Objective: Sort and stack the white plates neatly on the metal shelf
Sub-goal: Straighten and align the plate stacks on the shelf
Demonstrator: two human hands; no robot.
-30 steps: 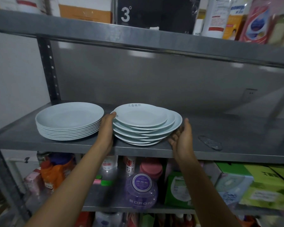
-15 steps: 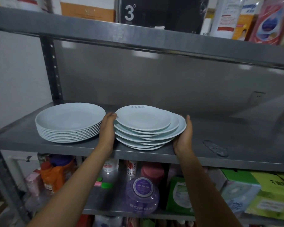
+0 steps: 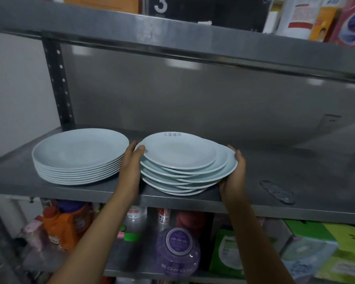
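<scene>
Two stacks of white plates stand on the metal shelf (image 3: 295, 167). The left stack of large plates (image 3: 80, 154) is even. The right stack of smaller plates (image 3: 182, 162) is uneven, its plates shifted sideways, and the top plate carries small blue writing. My left hand (image 3: 131, 167) holds the left side of the uneven stack, thumb on the top plate's rim. My right hand (image 3: 234, 175) cups the stack's right edge, fingers curled round the widest plate.
A small clear plastic piece (image 3: 277, 191) lies on the shelf to the right of the plates. The shelf above (image 3: 193, 37) hangs low with boxes and bottles. Below are detergent bottles (image 3: 64, 222), a purple jar (image 3: 176, 251) and green boxes (image 3: 326, 253).
My right hand has moved in from beside the uneven stack and now cups its right edge. My left hand stays on the left side. The view has come closer.
</scene>
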